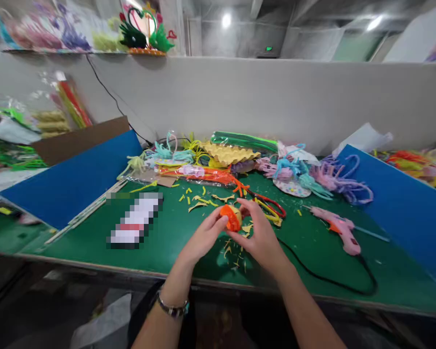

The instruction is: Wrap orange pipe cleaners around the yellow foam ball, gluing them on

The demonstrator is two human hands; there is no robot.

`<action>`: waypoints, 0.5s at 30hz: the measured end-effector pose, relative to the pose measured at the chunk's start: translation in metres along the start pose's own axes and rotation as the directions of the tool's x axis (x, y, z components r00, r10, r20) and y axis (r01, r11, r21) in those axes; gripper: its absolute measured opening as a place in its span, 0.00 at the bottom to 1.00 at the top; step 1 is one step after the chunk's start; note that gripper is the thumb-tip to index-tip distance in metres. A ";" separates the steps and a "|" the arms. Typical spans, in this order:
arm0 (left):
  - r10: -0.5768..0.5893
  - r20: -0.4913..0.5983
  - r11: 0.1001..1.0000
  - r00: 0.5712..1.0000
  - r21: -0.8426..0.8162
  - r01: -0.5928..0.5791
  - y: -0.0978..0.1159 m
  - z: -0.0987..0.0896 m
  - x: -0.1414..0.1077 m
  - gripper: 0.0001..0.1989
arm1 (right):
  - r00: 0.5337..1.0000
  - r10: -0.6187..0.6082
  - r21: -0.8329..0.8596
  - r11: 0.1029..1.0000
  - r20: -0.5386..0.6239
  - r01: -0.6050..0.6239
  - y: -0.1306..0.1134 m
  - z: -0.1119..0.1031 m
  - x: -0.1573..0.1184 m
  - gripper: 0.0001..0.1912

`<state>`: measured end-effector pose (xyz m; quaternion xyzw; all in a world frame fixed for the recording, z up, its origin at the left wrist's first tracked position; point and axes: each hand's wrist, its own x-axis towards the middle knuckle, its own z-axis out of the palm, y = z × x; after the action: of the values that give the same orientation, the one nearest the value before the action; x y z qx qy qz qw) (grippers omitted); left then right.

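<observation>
Above the middle of the green table (148, 264), a small orange and yellow craft piece (231, 218) is held between both hands. My left hand (206, 232) pinches its orange side between thumb and fingers. From the right, my right hand (256, 232) closes on the yellow side with thumb below and fingers above. What exactly the piece is cannot be made out. Beneath and behind the hands lie yellow scraps (236, 254) and short yellow snippets. Scissors with red handles (276, 206) rest just behind my right hand, partly hidden by it.
A pink glue gun (339, 228) lies at right, its black cord (323, 278) curving along the front. Blue boards (76, 179) wall off both sides. Bundles of pipe cleaners (247, 140) and an egg-carton-like yellow sheet (227, 152) line the back. A pixelated object (136, 220) lies left.
</observation>
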<state>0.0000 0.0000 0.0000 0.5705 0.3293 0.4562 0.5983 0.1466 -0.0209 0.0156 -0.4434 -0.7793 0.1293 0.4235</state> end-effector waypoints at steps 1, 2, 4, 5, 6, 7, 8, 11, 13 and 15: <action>-0.014 -0.010 1.000 1.000 0.006 0.014 -0.001 0.000 0.000 0.30 | 1.000 0.004 -0.002 1.000 -0.010 -0.004 -0.001 0.000 0.000 0.25; -0.024 -0.018 1.000 1.000 0.008 0.024 -0.002 0.000 -0.001 0.29 | 1.000 0.013 0.005 1.000 -0.022 -0.013 -0.002 0.000 -0.001 0.25; -0.033 -0.029 0.999 0.999 0.001 0.033 -0.003 -0.001 -0.003 0.29 | 0.998 0.045 0.047 0.998 -0.046 -0.043 -0.004 0.000 -0.001 0.25; -0.034 -0.036 0.999 0.999 -0.013 0.034 -0.003 -0.001 -0.004 0.29 | 0.995 0.072 0.083 0.994 -0.063 -0.066 -0.006 0.000 -0.001 0.24; -0.030 -0.037 0.999 0.999 -0.031 0.029 -0.002 0.000 -0.005 0.29 | 0.992 0.105 0.129 0.987 -0.077 -0.094 -0.007 0.001 -0.001 0.24; -0.017 -0.031 0.999 0.999 -0.045 0.016 0.000 0.000 -0.007 0.29 | 0.987 0.137 0.180 0.976 -0.081 -0.121 -0.009 0.001 -0.001 0.23; 0.006 -0.021 0.999 1.000 -0.053 -0.007 0.002 0.001 -0.009 0.29 | 0.983 0.167 0.234 0.961 -0.078 -0.144 -0.010 0.001 -0.001 0.23; 0.105 0.032 0.994 0.994 -0.004 -0.105 0.012 0.004 -0.014 0.31 | 0.976 0.207 0.365 0.915 -0.068 -0.169 -0.011 0.002 -0.001 0.20; 0.146 0.053 0.987 0.988 0.065 -0.149 0.019 0.006 -0.017 0.31 | 0.976 0.206 0.411 0.898 -0.074 -0.158 -0.011 0.001 -0.002 0.19; 0.154 0.044 0.982 0.987 0.106 -0.158 0.022 0.007 -0.017 0.28 | 0.978 0.200 0.436 0.887 -0.065 -0.152 -0.009 0.001 -0.003 0.19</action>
<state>-0.0037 -0.0202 0.0206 0.6343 0.2974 0.4728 0.5345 0.1413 -0.0284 0.0192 -0.4147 -0.6643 0.3109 0.5386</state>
